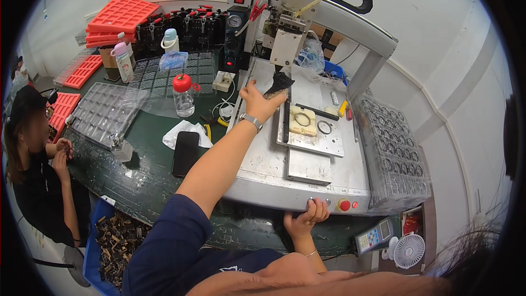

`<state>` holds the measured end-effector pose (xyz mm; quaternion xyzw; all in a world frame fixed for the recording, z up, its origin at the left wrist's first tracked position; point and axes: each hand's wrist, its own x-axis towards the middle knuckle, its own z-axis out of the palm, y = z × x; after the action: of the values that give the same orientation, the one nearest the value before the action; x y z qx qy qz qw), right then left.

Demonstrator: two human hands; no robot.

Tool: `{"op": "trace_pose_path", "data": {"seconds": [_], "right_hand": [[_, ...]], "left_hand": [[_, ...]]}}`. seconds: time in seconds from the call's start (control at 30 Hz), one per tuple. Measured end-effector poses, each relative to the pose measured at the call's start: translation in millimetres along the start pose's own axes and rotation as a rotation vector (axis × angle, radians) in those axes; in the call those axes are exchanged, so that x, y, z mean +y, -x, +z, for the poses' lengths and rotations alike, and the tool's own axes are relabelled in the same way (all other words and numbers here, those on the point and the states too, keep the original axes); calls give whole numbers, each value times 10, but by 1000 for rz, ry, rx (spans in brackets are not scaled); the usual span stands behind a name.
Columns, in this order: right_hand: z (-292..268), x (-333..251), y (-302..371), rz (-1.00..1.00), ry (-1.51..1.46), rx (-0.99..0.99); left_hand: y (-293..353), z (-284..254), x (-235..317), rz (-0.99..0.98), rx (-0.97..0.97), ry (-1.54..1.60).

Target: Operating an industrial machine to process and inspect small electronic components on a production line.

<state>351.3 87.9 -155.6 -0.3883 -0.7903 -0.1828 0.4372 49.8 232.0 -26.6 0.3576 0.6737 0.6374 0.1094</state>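
My left hand [262, 101], with a metal-banded watch on the wrist, is closed on a blackened, crumpled rag [281, 82]. It holds the rag just under the dispensing head [286, 48] of a benchtop machine. To the right of that hand, a metal fixture plate [334, 145] carries a cream block [300, 123] with a dark ring [302, 119] on it. A second dark ring [324, 127] lies beside the block. At the machine's front panel [268, 194], my right hand [308, 220] has its fingers curled against the face by the buttons, left of a red knob [343, 205].
Clear trays of rings [392, 148] are stacked at the right. On the green table [148, 170] lie a phone [186, 153], white tissue, a red-lidded bottle [183, 94] and trays. A co-worker [41, 170] sits at the left, near a blue bin [90, 252] of metal parts.
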Motion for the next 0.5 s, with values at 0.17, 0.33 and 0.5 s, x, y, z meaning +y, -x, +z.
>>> {"op": "trace_pose_path", "data": {"seconds": [0.17,0.33,0.5], "right_hand": [[-92,-6,-69,-9,23,-10],[-562,260,-187,39,-305,29],[-918,830,-279,270,228,-286]], "left_hand": [[-22,18,49,-45,-2,43],[-43,-55,36,-83,37,42],[-83,-112,87,-108,72,153]]}}
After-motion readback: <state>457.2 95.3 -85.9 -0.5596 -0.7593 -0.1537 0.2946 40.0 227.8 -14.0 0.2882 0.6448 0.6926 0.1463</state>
